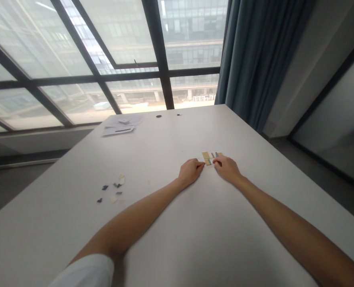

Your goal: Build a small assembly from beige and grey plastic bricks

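A small flat patchwork of yellow, grey and pale pieces (pixel 206 155) lies on the white table (pixel 171 223), right of its middle. At its left edge, my left hand (pixel 191 171) is closed, with thumb and fingertips pinched together at the lower corner. My right hand (pixel 227 168) is closed too, its fingertips pinched at the patchwork's right side and covering part of it. Anything between either hand's fingertips is too small to make out. Between the two hands a yellow and grey piece (pixel 208 162) shows.
Several loose dark pieces (pixel 105 187) and pale pieces (pixel 122 179) lie scattered at the left. Papers (pixel 119 130) rest at the far left corner. A round dark disc (pixel 159 116) and a small dark item (pixel 178 114) are near the far edge. Behind hangs a blue curtain (pixel 254 59) beside the windows.
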{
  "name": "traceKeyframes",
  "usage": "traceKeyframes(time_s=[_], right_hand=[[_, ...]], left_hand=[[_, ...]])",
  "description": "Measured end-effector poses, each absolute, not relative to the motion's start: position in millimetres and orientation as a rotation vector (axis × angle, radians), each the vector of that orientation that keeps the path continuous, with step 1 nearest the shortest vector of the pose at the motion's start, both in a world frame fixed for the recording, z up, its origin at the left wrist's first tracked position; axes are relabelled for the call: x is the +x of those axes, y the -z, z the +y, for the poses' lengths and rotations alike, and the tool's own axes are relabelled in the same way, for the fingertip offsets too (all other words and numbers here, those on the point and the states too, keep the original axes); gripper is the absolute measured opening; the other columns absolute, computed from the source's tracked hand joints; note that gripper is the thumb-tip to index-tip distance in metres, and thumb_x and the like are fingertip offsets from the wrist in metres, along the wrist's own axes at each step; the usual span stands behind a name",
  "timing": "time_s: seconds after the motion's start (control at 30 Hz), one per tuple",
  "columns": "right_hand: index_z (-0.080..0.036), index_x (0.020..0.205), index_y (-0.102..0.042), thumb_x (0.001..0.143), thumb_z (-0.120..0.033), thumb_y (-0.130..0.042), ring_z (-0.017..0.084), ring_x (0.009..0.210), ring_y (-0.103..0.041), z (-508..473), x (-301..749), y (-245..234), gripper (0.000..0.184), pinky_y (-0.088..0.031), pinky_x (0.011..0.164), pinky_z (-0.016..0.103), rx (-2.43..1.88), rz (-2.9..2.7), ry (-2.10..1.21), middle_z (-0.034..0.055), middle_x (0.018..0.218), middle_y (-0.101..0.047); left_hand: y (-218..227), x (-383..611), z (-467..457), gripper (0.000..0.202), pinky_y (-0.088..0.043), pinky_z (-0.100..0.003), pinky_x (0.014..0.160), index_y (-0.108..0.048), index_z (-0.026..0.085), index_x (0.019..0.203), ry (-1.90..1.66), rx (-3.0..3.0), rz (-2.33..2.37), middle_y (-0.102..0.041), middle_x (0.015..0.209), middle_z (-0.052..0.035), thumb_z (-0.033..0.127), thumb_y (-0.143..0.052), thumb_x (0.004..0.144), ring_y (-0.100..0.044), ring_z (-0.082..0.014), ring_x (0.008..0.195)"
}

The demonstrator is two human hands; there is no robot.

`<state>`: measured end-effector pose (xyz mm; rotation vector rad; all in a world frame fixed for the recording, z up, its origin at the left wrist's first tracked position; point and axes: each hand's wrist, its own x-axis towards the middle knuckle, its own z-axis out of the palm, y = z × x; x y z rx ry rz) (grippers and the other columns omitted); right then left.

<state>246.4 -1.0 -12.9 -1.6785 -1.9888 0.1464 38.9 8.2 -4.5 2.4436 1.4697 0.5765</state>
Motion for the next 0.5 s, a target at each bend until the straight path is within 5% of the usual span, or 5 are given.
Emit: traceKeyframes(time_s=[0.5], right_hand=[[-0.024, 0.093, -0.075, 0.090, -0.023, -0.051, 0.019, 0.088, -0.066, 0.4, 246.2, 14.0, 0.025, -0.043, 0.076, 0.027, -1.691, -1.989, -0.144, 0.0035, 0.103, -0.074]], left_hand=[[0.9, 38.4, 6.7, 0.033, -0.038, -0.026, 0.066, -0.079, 0.029, 0.096, -0.610, 2.441, 1.419, -0.068, 0.085, -0.0022, 0.038, -0.047, 0.097, -0.061, -0.0162, 0.079]])
